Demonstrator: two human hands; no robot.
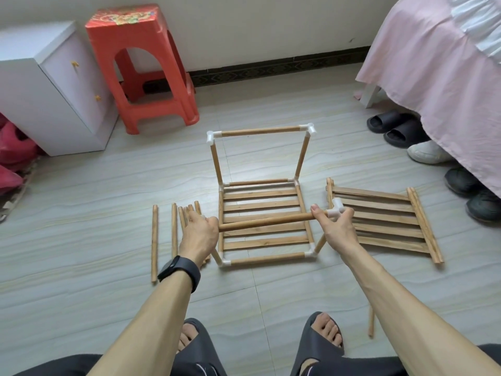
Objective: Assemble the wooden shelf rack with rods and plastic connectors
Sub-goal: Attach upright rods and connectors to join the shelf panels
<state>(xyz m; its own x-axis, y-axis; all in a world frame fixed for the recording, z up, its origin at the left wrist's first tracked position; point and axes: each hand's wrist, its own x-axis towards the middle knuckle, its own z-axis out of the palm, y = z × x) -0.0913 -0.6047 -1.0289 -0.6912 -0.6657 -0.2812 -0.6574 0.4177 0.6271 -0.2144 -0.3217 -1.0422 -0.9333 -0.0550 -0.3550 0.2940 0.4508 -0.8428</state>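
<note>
1. Two hands on one rod (271, 220) in the head view: my left hand (200, 229) curls round its nine o'clock end, and my right hand (336, 226) grips the white connector (336, 208) on its three o'clock end (seated, I judge).
2. Next I'd lower it onto the rack frame (260, 131), lining up the near posts. Spare rods (154, 240) lie at its nine o'clock.

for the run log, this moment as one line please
left hand: grips rod left end | right hand: holds connector at rod's other end | rack frame: partly built, on floor | loose rods: left of frame
</note>
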